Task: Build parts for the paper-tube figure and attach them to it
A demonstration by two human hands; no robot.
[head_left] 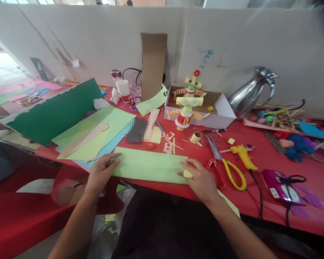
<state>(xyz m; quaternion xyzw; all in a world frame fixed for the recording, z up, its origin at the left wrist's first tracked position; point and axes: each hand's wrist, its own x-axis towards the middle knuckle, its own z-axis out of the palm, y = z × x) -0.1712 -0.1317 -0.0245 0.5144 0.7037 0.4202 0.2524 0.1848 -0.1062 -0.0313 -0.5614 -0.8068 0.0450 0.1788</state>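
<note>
A pale green paper strip (149,165) lies flat at the table's (259,201) near edge, scissors (226,167) at its 3 o'clock. The left hand (101,172) presses its left end, the right hand (201,180) its right, fingers flat, gripping nothing. The strip looks light, limp and easily creased; it is best held at both ends.

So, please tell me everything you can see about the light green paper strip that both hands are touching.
The light green paper strip is a long, plain rectangle of thin paper or card. It lies flat near the front edge of the red table, running left to right. The left hand presses on its left end; the right hand rests on its right end, with a small pale yellow piece at the fingers.
</note>
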